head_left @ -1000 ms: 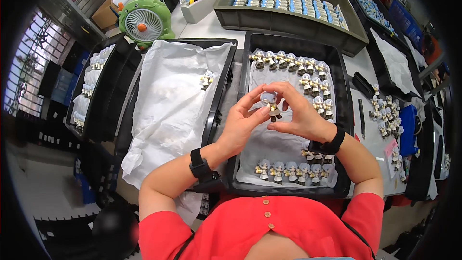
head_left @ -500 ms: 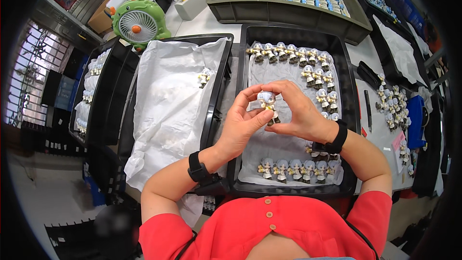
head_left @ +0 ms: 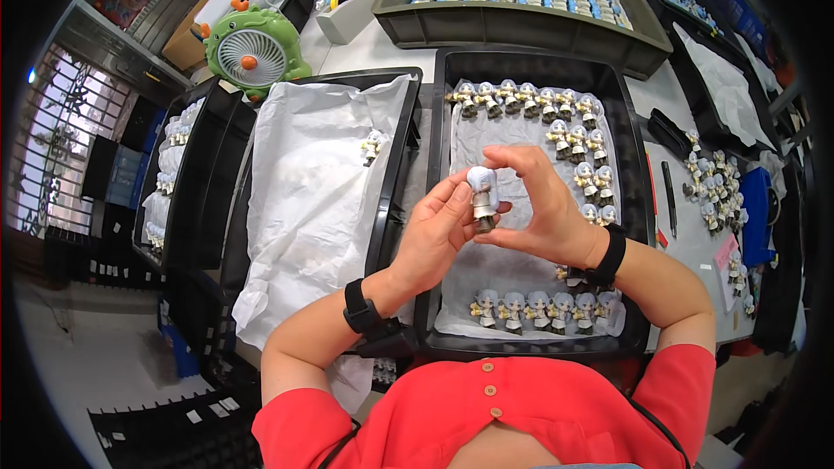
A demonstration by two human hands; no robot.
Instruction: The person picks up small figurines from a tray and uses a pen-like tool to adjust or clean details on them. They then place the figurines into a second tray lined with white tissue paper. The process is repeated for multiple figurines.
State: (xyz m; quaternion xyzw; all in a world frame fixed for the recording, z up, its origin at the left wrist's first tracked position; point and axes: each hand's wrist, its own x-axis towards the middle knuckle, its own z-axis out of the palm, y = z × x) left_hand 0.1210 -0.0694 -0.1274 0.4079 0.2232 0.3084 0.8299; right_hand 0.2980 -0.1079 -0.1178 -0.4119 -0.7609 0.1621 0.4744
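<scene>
A small figurine with pale hair, white clothes and dark feet is pinched between the thumb and fingers of my left hand. It stands nearly upright, turned partly sideways. Around its right side curves my right hand, index finger and thumb spread apart; the thumb tip is close to the figurine's feet, and I cannot tell whether it touches. Both hands are over a black tray lined with white paper. Rows of similar figurines lie along its near, far and right sides.
At left, another paper-lined tray holds one figurine. A green fan stands behind it. A large olive bin of packed parts is at the back. Right of my tray are a black pen and a figurine pile.
The figurine has been turned so its front no longer faces up toward me. My right fingers have spread away from its head. The whole view has shifted slightly.
</scene>
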